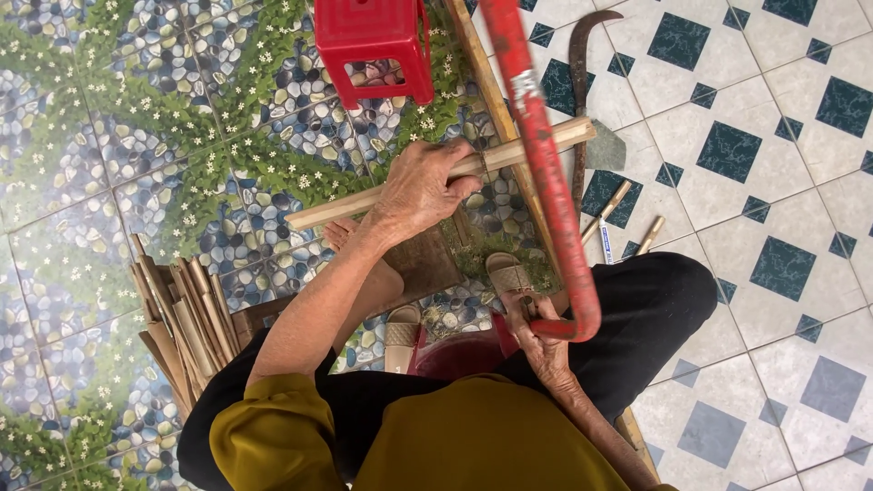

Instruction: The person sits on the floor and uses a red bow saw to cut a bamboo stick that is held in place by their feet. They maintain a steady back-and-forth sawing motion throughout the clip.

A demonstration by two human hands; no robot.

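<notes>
The left hand (420,188) clamps the bamboo strip (436,177) lying across the floor, fingers wrapped; the right hand (544,338) grips the red saw (544,173). She should cut steadily, strip pinned firm.

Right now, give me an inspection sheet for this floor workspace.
Surface: tiled floor, pebble-and-flower pattern at left, blue-and-white diamonds at right.
Job's things: split bamboo lying across the floor; red saw frame standing over it.
Clutter: strip bundle, red stool, sickle, short pegs, sandals.
Grippers: left hand grips the bamboo; right hand grips the saw frame's lower end.
Cables: nothing seen.
Surroundings: wooden board under the person's foot; no other people seen.
</notes>
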